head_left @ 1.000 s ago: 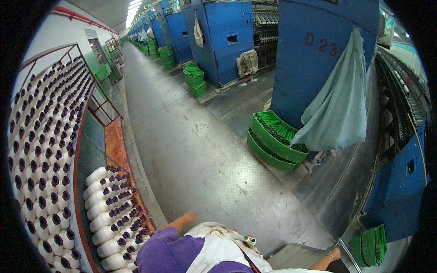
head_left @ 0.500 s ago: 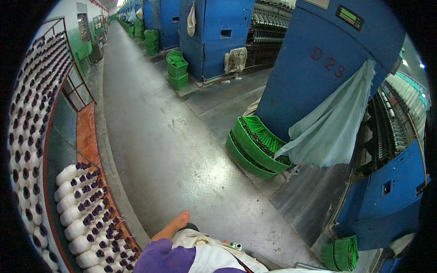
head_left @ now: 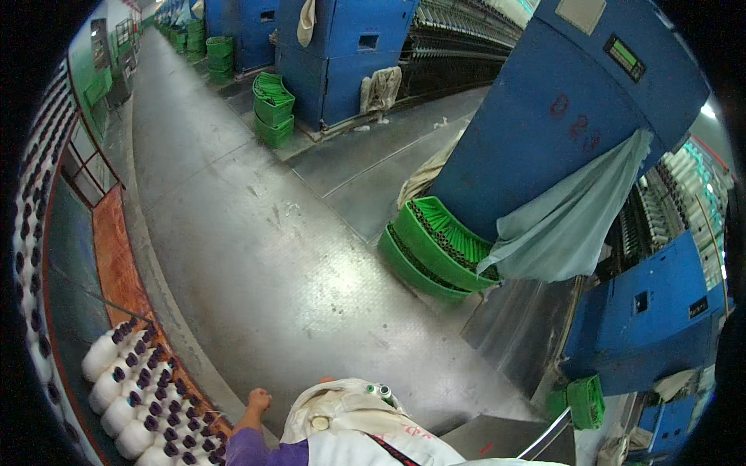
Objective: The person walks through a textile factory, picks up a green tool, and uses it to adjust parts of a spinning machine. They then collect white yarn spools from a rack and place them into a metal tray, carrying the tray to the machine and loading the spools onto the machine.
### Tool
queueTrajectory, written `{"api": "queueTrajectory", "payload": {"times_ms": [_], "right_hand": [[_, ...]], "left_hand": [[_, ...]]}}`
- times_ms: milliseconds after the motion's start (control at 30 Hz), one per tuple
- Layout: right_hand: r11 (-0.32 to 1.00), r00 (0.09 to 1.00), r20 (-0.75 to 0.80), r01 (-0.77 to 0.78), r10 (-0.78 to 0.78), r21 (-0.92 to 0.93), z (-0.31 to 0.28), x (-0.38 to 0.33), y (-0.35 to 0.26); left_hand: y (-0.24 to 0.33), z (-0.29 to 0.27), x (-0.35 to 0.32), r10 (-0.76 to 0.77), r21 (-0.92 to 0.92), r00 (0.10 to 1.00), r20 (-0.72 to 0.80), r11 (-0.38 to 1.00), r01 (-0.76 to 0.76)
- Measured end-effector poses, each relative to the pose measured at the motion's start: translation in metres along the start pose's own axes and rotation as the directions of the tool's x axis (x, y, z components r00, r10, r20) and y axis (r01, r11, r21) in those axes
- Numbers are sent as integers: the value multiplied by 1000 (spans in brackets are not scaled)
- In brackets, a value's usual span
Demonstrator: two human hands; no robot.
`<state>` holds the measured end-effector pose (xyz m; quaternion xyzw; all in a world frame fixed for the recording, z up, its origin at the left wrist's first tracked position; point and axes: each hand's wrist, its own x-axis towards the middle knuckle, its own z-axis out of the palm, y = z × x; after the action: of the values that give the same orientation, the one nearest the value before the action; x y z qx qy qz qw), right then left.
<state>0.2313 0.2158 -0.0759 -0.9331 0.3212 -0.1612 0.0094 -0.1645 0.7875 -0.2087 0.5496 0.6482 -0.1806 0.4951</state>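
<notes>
My left hand (head_left: 259, 401) hangs low at my left side, below a purple sleeve (head_left: 250, 444). Its fingers look curled in, and nothing shows in them. Closest to it are thick white yarn bobbins (head_left: 116, 415) with dark purple tube ends, lying in rows in a rust-brown trough. A white apron (head_left: 350, 423) covers my front, and a few small tubes (head_left: 381, 391) with green and white ends stick out at its top. Of my right hand nothing can be made out. A grey metal panel (head_left: 505, 439) with a shiny rail (head_left: 548, 431) stands at my lower right.
A grey aisle floor (head_left: 256, 256) runs away to the far left. Stacked green crates (head_left: 443, 248) of dark tubes stand beside a tall blue machine cabinet (head_left: 528, 140) with a pale cloth (head_left: 567, 217) hanging from it. More green crates (head_left: 273, 113) and blue cabinets line the aisle's right side.
My left hand has drawn back toward my body and lower in the picture, its fingers now more curled. The view has turned right; the metal panel and rail show more at lower right.
</notes>
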Motion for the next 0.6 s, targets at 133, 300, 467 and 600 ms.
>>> {"api": "queueTrajectory", "payload": {"times_ms": [133, 300, 467, 600], "right_hand": [[999, 1000, -4, -5, 5, -43, -10, -23, -19], [993, 999, -26, -39, 36, -113, -23, -55, -46], [978, 993, -84, -95, 81, -184, -30, -89, -69], [954, 981, -139, -168, 136, -247, -38, -116, -82]], "left_hand": [[50, -40, 50, 100, 115, 974, -201, 990, -78], [165, -10, 111, 501, 440, 860, -91, 795, -417], [282, 63, 117, 465, -144, 878, 119, 883, -448], [337, 86, 111, 469, -107, 796, 382, 878, -466]]}}
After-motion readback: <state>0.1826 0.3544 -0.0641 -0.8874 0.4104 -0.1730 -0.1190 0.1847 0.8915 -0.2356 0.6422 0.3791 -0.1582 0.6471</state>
